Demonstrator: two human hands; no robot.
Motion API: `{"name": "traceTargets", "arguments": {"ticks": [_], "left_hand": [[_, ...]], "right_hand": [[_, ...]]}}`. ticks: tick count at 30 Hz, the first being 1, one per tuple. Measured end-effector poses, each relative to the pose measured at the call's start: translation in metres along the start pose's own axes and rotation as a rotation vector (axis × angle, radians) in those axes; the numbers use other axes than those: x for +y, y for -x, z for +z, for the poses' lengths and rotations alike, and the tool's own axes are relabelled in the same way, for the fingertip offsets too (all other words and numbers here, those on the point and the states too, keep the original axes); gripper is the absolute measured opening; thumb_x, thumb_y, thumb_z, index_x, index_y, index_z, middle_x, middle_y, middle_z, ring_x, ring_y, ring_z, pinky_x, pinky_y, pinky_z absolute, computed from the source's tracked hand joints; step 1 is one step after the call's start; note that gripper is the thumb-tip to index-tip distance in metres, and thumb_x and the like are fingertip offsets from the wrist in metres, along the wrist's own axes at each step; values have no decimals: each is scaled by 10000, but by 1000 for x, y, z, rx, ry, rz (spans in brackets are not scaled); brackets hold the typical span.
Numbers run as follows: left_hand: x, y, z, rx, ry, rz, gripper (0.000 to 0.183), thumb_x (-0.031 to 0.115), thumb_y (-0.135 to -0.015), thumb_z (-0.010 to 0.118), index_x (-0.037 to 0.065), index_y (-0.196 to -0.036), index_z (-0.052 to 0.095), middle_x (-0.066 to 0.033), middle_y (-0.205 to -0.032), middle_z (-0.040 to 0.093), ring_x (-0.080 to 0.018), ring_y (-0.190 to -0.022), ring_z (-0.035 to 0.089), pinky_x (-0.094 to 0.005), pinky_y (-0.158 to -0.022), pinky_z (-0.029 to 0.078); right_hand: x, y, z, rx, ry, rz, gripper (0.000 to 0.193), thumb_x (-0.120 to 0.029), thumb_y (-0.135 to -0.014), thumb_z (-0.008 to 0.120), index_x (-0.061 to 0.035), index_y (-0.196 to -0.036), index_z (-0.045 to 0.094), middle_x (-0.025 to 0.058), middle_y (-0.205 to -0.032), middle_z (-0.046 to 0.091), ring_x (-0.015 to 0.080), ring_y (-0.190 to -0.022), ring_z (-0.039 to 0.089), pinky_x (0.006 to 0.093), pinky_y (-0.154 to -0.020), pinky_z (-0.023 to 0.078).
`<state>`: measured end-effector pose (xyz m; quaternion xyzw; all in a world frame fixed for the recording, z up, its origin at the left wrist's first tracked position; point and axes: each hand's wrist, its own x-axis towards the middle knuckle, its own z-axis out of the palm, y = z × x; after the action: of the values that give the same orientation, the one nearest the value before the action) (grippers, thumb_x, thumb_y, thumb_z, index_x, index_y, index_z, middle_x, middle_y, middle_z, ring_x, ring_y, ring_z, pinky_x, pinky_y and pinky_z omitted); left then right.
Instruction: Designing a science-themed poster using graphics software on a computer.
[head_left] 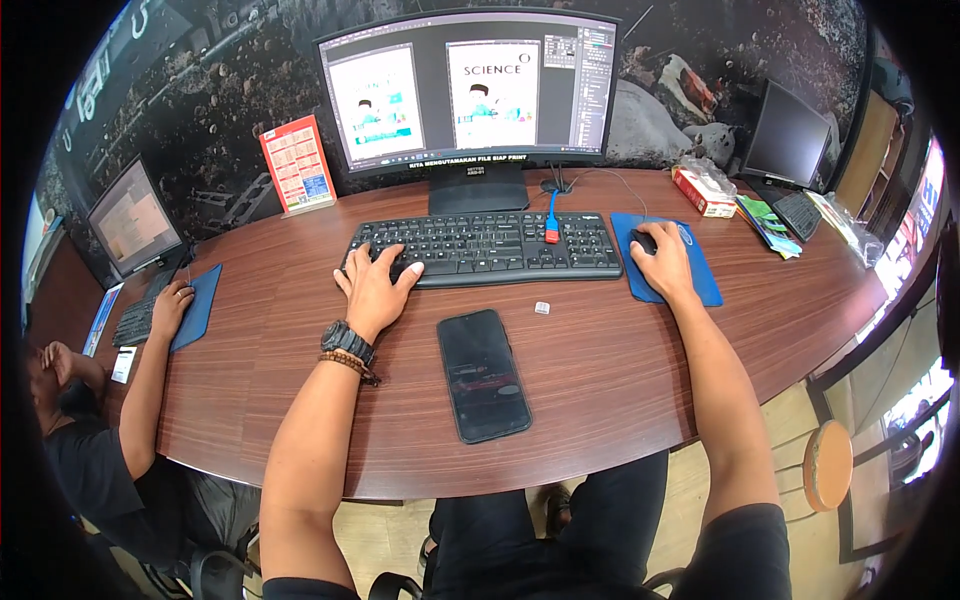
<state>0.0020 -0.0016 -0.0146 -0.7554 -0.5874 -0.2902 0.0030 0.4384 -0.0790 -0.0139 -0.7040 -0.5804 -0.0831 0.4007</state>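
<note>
My left hand [374, 288] rests with spread fingers on the left end of a black keyboard [480, 246], its thumb near the space bar. A dark watch [346, 341] and beaded bracelets circle that wrist. On a blue mouse pad [706, 287] to the right, my right hand [666, 266] curves over a black computer mouse [646, 242], mostly covered by the fingers. Lying across the keyboard's right part is a blue cord with a red end [552, 232]. Below the keyboard lie a black smartphone [485, 376], screen dark, and a small pale square piece [542, 308].
A wide monitor [432, 90] behind the keyboard displays two page layouts. Left of it stands a red desk calendar [298, 165]. A co-worker's hand [172, 308] rests on another blue pad at far left. A red-and-white box [704, 192], papers and a second keyboard [798, 215] lie at right.
</note>
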Motion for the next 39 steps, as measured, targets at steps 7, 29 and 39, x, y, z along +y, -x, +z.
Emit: {"name": "traceTargets", "arguments": {"ticks": [7,29,39], "left_hand": [[-3,-1,0,10,-38,7,594,532,-914,646,134,-1354,606,-302,-1466,399,-441,-1420,298,-625,-1142,162],[-2,-2,-2,3,-69,-42,763,605,-885,643,29,-1378,558,-332,-1458,395,-459,-1403,306,-563,-1156,198],[0,-1,-4,126,-126,71,733,554,-857,702,11,-1336,584,-336,-1472,366,-470,-1388,315,-565,-1136,271]], "right_hand": [[-3,0,-1,-7,1,8,370,-230,-822,677,-55,-1148,687,170,-1205,594,372,-1102,615,437,-962,504],[2,0,2,-14,53,36,511,-279,-825,668,15,-1239,611,193,-1262,559,393,-1147,588,457,-979,482],[-6,1,-3,-25,4,23,371,-231,-808,651,-84,-1147,689,163,-1227,584,372,-1113,611,439,-963,502]]}}
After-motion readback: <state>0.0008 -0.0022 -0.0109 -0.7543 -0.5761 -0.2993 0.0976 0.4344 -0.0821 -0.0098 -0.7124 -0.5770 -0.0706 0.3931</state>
